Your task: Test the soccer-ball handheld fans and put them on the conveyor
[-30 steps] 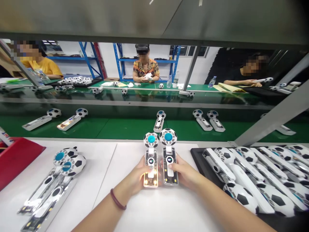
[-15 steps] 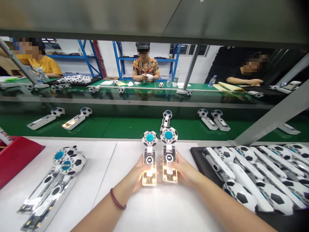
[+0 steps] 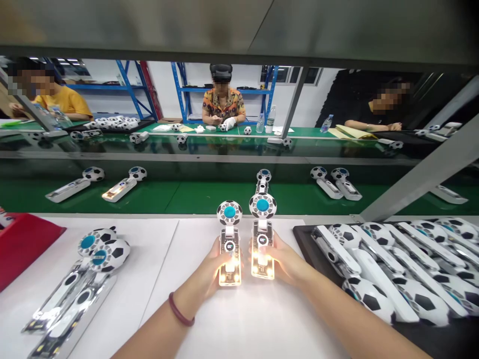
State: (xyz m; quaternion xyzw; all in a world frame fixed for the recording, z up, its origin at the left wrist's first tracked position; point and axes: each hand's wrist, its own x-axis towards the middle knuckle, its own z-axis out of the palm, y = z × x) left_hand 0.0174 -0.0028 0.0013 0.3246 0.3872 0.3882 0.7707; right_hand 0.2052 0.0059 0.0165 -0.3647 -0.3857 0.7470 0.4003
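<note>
Upright in my left hand is a handheld fan with a football-patterned head and a clear body. My right hand grips a matching handheld fan close beside it. Both fans show a lit round display reading about 100 and glow warm yellow near the bottom. Each thumb presses on the front of its fan, and the other fingers wrap behind, mostly hidden. The two fans are apart, held above the white table.
Two overlapping fans lie at left near a red bin. A black tray at right holds several fans. Beyond runs a green conveyor carrying more fans. A slanted metal post rises at right. Co-workers sit across.
Fans on the conveyor have shifted slightly right. Both held fans stay in my hands, almost unmoved, their lights still on. The co-worker opposite has lowered a gloved hand to a ball-shaped piece.
</note>
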